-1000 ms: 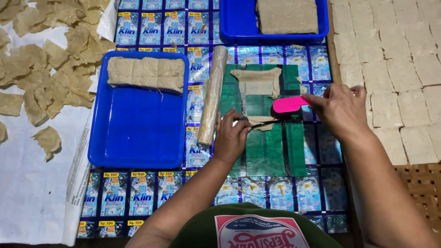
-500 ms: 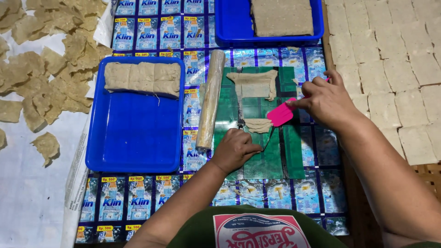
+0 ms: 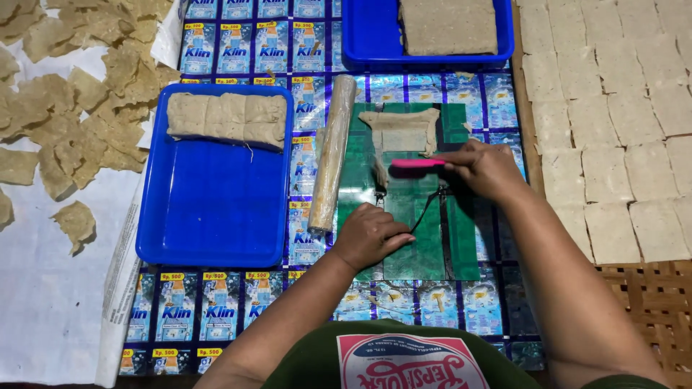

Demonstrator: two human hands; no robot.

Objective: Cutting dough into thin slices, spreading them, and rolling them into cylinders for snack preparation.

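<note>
Head view: a pink scraper is gripped tightly by the right hand beside the dough sheet on the green mat; the left hand, holding nothing, is pressed flat on that mat.

We see a blue plastic tray holding a folded beige slab, a wrapped cylindrical roller beside it, torn beige scraps at left, and cut pale squares at right.
</note>
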